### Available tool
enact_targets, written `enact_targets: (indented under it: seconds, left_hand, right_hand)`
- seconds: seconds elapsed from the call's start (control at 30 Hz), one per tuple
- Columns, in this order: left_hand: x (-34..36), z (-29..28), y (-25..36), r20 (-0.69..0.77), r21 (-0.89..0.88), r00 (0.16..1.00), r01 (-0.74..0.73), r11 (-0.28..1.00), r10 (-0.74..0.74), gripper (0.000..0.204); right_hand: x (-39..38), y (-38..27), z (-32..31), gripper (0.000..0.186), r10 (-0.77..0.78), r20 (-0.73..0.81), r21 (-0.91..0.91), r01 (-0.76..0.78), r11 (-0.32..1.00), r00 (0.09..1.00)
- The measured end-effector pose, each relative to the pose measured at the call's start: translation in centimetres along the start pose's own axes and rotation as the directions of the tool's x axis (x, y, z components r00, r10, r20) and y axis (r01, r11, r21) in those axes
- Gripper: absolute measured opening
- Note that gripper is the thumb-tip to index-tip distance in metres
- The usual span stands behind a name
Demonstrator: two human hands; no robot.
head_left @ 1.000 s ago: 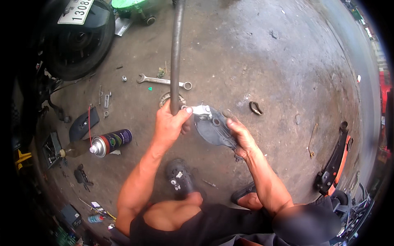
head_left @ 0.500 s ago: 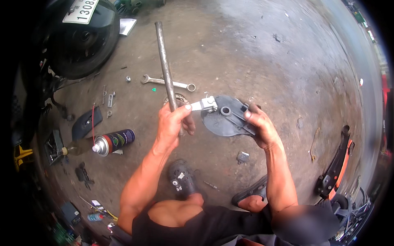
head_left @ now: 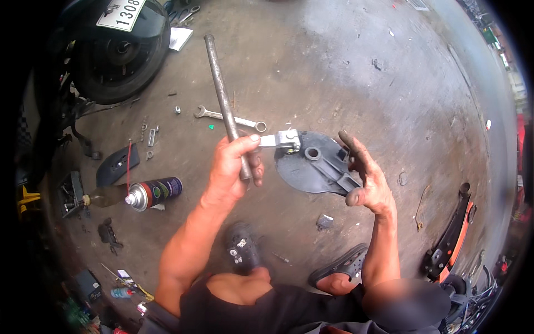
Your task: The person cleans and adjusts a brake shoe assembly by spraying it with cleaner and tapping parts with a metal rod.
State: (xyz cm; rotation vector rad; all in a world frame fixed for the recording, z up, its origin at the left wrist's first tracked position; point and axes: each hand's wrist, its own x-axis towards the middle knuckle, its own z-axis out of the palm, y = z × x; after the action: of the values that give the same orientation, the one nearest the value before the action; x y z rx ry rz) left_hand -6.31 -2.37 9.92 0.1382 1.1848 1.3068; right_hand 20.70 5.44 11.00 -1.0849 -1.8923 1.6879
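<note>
My left hand [head_left: 231, 164] is closed round a long bare metal pipe [head_left: 221, 83] that points up and away. Its thumb also presses on the silver lever arm [head_left: 270, 141] of a brake backing plate. The dark grey, round brake backing plate [head_left: 303, 172] has a hub hole and a ribbed arm on its face; it hangs above the floor from that lever. My right hand [head_left: 371, 183] is beside the plate's right edge, index finger and thumb spread wide. Whether its other fingers touch the plate's edge is hard to see.
On the floor lie a combination wrench [head_left: 231, 118], a nut [head_left: 177, 109], an orange-and-blue spray can [head_left: 154, 193] and small metal parts. A motorbike wheel [head_left: 119, 53] stands at far left. A black-and-orange floor jack [head_left: 453, 234] lies at right. My shoes are below the plate.
My right hand has loosened from the plate's right edge, its thumb and index finger now apart. The plate has shifted slightly right and nearer, still joined to the lever in my left hand.
</note>
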Motion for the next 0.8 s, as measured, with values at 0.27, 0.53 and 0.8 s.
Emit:
enact_targets:
  seconds: [0.27, 0.53, 0.8]
  left_hand:
    - [0.5, -1.4, -0.1, 0.026, -0.153, 0.975, 0.222, 0.963, -0.221, 0.015]
    - [0.0, -1.5, -1.4, 0.055, -0.097, 0.981, 0.19, 0.977, -0.185, 0.018]
    - [-0.4, -1.0, -1.9, 0.092, -0.073, 0.967, 0.244, 0.967, -0.237, 0.019]
  right_hand:
    - [1.0, 1.7, 3.7, 0.125, -0.25, -0.341, 0.162, 0.319, 0.934, 0.906]
    - [1.9, 3.2, 4.4, 0.11, -0.031, -0.126, 0.542, 0.095, 0.835, 0.992]
    - [2.3, -0.4, 3.3, 0.046, -0.702, -0.199, -0.313, 0.635, 0.706, 0.683]
